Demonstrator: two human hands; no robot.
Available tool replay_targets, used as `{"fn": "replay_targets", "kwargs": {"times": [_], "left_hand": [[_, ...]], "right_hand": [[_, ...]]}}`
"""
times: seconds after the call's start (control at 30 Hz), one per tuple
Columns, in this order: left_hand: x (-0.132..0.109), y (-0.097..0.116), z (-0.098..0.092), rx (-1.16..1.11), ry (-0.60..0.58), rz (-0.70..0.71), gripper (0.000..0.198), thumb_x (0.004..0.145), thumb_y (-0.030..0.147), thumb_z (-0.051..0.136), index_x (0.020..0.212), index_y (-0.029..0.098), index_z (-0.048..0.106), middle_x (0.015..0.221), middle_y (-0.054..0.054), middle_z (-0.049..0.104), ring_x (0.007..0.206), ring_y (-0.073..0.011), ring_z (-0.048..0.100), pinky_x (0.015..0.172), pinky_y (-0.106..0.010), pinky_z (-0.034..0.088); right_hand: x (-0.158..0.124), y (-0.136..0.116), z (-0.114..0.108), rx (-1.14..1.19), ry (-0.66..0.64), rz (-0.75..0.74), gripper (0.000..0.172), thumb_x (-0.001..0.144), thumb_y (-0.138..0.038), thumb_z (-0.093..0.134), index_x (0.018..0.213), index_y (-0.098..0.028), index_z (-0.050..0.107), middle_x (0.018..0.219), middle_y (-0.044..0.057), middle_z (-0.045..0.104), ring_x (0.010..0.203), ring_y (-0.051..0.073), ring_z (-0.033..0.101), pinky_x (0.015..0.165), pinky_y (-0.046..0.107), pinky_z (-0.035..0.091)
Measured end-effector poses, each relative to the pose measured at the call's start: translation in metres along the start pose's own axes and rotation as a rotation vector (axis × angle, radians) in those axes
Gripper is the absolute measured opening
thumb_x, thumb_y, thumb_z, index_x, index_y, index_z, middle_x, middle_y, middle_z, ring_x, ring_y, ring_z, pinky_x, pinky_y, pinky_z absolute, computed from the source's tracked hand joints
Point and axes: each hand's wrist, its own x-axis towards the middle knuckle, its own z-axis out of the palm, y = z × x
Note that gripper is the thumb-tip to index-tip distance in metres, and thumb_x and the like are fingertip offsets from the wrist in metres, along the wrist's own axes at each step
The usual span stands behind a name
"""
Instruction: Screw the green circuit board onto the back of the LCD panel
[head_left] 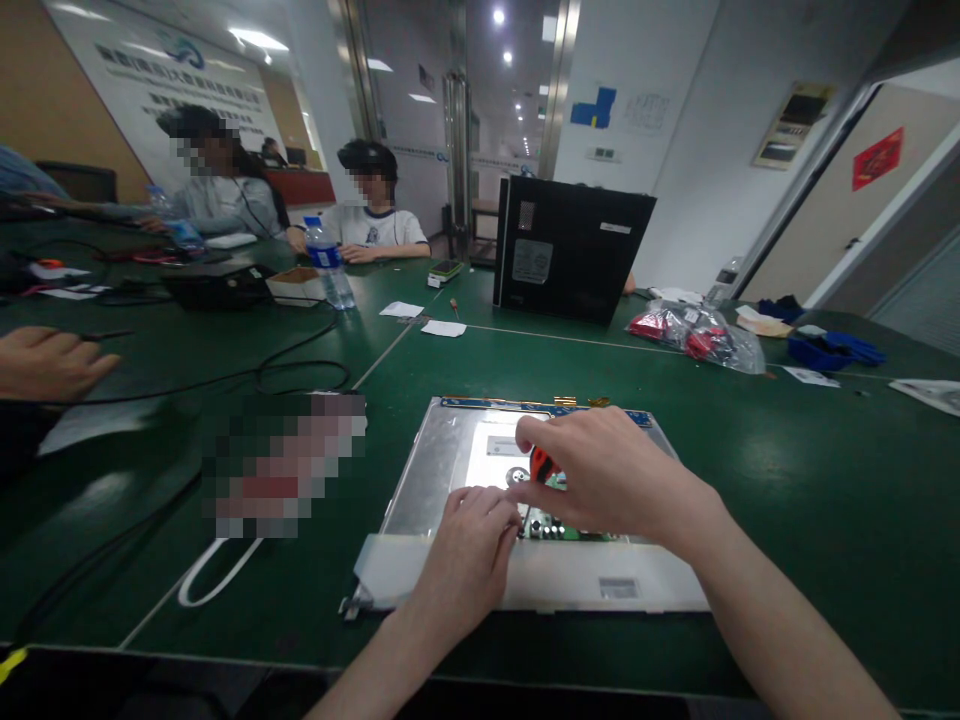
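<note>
Work sits lower centre of frame: a metal-backed flat panel [435, 470] lies flat on the green table [787, 480], w/ a white strip [555, 585] along its near edge. Right hand [600, 475] is clamped round a small orange-handled screwdriver [541, 463], thumb and forefinger pinching the handle, tip aimed down toward the green circuit board [551, 525] at the panel's near-middle. The tip itself is hidden behind the fingers, so can't tell if it's seated in a screw. Left hand [469, 545] rests just left of the board, fingers bent and drawn together w/ tips down on the metal. It looks like it's bracing the panel, but whether it pinches anything small underneath can't be told. Judging by the grip, the step in hand is prob. driving or loosening a fastener at the board. The next move calls for the driver upright and square on the screw head, steady downward pressure, and the panel pinned so it doesn't slide on the table. Elsewhere: a black PC case [574, 245] stands upper centre, a water bottle [328, 262] upper left, a plastic bag [694, 330] of red parts right of centre. A co-worker's hand [49, 360] lies at the left edge, and a black cable [225, 380] runs between it and the panel.
</note>
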Motion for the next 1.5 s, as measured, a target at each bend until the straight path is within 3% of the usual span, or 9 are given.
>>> {"fn": "replay_targets", "kwargs": {"times": [0.17, 0.27, 0.5, 0.67, 0.97, 1.07, 1.23, 1.37, 1.5], "left_hand": [[0.0022, 0.0001, -0.0014, -0.007, -0.008, -0.004, 0.017, 0.082, 0.006, 0.046, 0.081, 0.020, 0.055, 0.088, -0.002, 0.060, 0.086, -0.0194, 0.053, 0.081, -0.038, 0.037], [0.0025, 0.0005, -0.0016, -0.004, -0.007, 0.002, 0.017, 0.083, 0.007, 0.045, 0.081, 0.020, 0.055, 0.088, -0.002, 0.060, 0.087, -0.0194, 0.053, 0.082, -0.038, 0.037], [0.0013, 0.0013, -0.0022, 0.002, -0.006, 0.002, 0.018, 0.083, 0.007, 0.043, 0.083, 0.019, 0.056, 0.089, -0.003, 0.060, 0.086, -0.0198, 0.053, 0.082, -0.039, 0.038], [0.0018, 0.0016, -0.0027, 0.007, -0.014, -0.001, 0.017, 0.082, 0.006, 0.046, 0.082, 0.020, 0.056, 0.087, -0.002, 0.059, 0.086, -0.0195, 0.053, 0.082, -0.038, 0.038], [0.0024, 0.0027, -0.0037, 0.002, -0.012, -0.008, 0.018, 0.081, 0.006, 0.046, 0.083, 0.020, 0.057, 0.090, -0.002, 0.061, 0.089, -0.0199, 0.053, 0.083, -0.038, 0.037], [0.0025, 0.0036, -0.0050, 0.002, -0.010, -0.009, 0.018, 0.080, 0.006, 0.046, 0.084, 0.020, 0.057, 0.090, -0.003, 0.061, 0.089, -0.0204, 0.054, 0.083, -0.039, 0.038], [0.0011, 0.0033, -0.0050, 0.001, -0.005, 0.006, 0.015, 0.079, 0.008, 0.048, 0.083, 0.020, 0.057, 0.090, -0.003, 0.060, 0.089, -0.0210, 0.054, 0.084, -0.040, 0.038], [0.0003, 0.0026, -0.0041, -0.006, -0.010, 0.016, 0.016, 0.075, 0.008, 0.051, 0.083, 0.021, 0.057, 0.090, -0.002, 0.060, 0.088, -0.0206, 0.054, 0.084, -0.039, 0.038], [0.0002, 0.0021, -0.0030, -0.005, -0.003, 0.027, 0.017, 0.075, 0.007, 0.051, 0.083, 0.021, 0.057, 0.091, -0.003, 0.061, 0.090, -0.0208, 0.053, 0.085, -0.039, 0.038]], "right_hand": [[0.0005, 0.0010, 0.0002, 0.042, -0.005, -0.028, 0.012, 0.086, -0.028, 0.050, 0.093, -0.020, 0.056, 0.083, 0.001, 0.067, 0.066, 0.014, 0.056, 0.051, 0.026, 0.024], [-0.0015, 0.0003, -0.0024, 0.086, -0.015, -0.046, 0.015, 0.081, -0.024, 0.054, 0.095, -0.020, 0.055, 0.085, 0.000, 0.067, 0.066, 0.013, 0.055, 0.050, 0.026, 0.024], [0.0005, 0.0015, 0.0003, 0.039, -0.011, 0.002, 0.025, 0.086, -0.044, 0.052, 0.089, -0.020, 0.056, 0.076, 0.001, 0.066, 0.063, 0.015, 0.055, 0.050, 0.027, 0.026], [0.0008, 0.0017, 0.0011, 0.033, -0.025, -0.042, 0.008, 0.086, -0.026, 0.052, 0.089, -0.020, 0.056, 0.081, 0.001, 0.067, 0.066, 0.015, 0.057, 0.051, 0.026, 0.026], [-0.0043, 0.0041, -0.0063, 0.155, -0.074, -0.115, 0.021, 0.080, -0.016, 0.054, 0.101, -0.021, 0.053, 0.095, 0.002, 0.066, 0.073, 0.014, 0.056, 0.055, 0.026, 0.031], [-0.0045, 0.0040, -0.0070, 0.158, -0.088, -0.098, 0.021, 0.080, -0.019, 0.057, 0.100, -0.020, 0.054, 0.095, 0.003, 0.066, 0.073, 0.014, 0.057, 0.055, 0.026, 0.031], [-0.0002, 0.0038, -0.0006, 0.045, -0.025, 0.004, 0.022, 0.085, -0.040, 0.057, 0.094, -0.020, 0.056, 0.086, 0.002, 0.067, 0.069, 0.017, 0.059, 0.051, 0.027, 0.028], [0.0009, 0.0045, 0.0029, 0.021, -0.011, -0.020, 0.012, 0.087, -0.028, 0.053, 0.096, -0.019, 0.055, 0.090, 0.003, 0.067, 0.072, 0.017, 0.059, 0.053, 0.027, 0.029], [-0.0023, 0.0031, 0.0005, 0.134, -0.011, -0.113, 0.018, 0.083, -0.017, 0.053, 0.100, -0.020, 0.053, 0.096, 0.002, 0.065, 0.075, 0.014, 0.057, 0.056, 0.026, 0.032]]}}
